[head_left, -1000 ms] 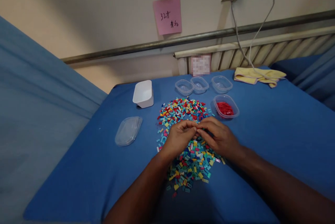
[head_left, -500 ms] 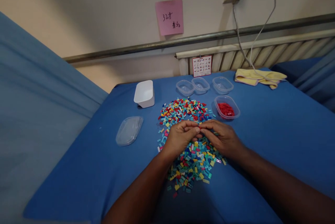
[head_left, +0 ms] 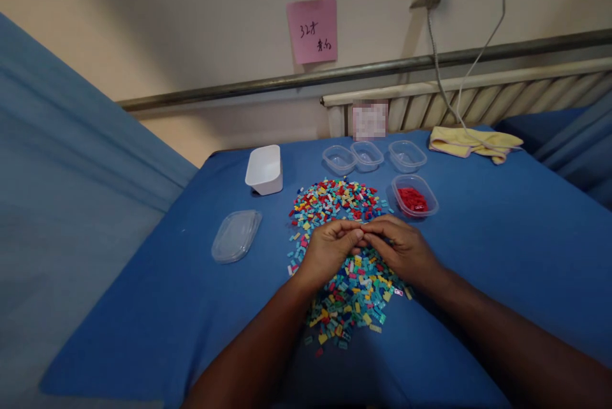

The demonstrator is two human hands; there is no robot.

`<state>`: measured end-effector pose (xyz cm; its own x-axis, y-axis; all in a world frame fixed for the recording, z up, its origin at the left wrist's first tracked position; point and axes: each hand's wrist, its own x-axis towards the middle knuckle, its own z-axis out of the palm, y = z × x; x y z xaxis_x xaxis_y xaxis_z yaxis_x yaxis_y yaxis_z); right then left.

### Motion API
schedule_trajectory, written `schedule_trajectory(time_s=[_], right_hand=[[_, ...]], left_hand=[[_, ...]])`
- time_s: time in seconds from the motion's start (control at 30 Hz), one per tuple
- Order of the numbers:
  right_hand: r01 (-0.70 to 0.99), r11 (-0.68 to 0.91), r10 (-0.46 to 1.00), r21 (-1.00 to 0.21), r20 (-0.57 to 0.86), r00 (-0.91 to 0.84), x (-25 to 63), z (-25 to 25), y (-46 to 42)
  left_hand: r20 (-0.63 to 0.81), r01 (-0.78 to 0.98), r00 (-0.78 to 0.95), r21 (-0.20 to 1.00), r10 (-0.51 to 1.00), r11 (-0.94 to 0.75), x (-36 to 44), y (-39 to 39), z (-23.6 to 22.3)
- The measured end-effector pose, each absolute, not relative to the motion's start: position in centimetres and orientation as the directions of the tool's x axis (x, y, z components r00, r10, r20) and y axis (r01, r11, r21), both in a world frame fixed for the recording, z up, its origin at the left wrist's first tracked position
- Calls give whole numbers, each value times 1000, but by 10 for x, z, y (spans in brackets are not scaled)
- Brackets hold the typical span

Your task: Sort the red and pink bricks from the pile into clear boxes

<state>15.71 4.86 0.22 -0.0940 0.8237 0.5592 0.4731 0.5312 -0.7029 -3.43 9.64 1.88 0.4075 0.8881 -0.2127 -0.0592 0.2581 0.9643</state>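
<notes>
My left hand (head_left: 332, 248) and my right hand (head_left: 400, 244) meet fingertip to fingertip above a loose heap of small colourful toy bricks (head_left: 356, 294). Between their pinched fingers a bit of a red brick (head_left: 362, 229) shows; most of it is covered by the fingers. The heap spreads both beyond and in front of my hands, in red, yellow, white, blue and turquoise. Just past my right hand stands a clear plastic tub (head_left: 434, 205) with red bricks (head_left: 413, 199) in it.
Clear tubs (head_left: 339, 160) stand at the back of the blue-covered table (head_left: 157, 294). On the left are a white bin (head_left: 264, 170) and clear lids (head_left: 236, 237). A yellow cloth (head_left: 471, 141) lies at the back right, a cable across it.
Both hands have shifted very slightly left, still pinched together at the red brick. The bricks, tubs and lids stay where they were.
</notes>
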Motion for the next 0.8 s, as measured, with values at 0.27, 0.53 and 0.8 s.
schedule_trajectory(time_s=[0.27,0.53,0.8], right_hand=[[660,552,780,-509,596,-192,150,7,51],[697,579,757,-423,596,-267,154,8,53],[732,576,740,-365,614,-275,152,15,49]], left_hand=[[-151,9,401,987,903,161,-34,95,13],[-91,82,460,995,883,60,-35,92,16],[-7,130,428,990,904,-54,-39,96,16]])
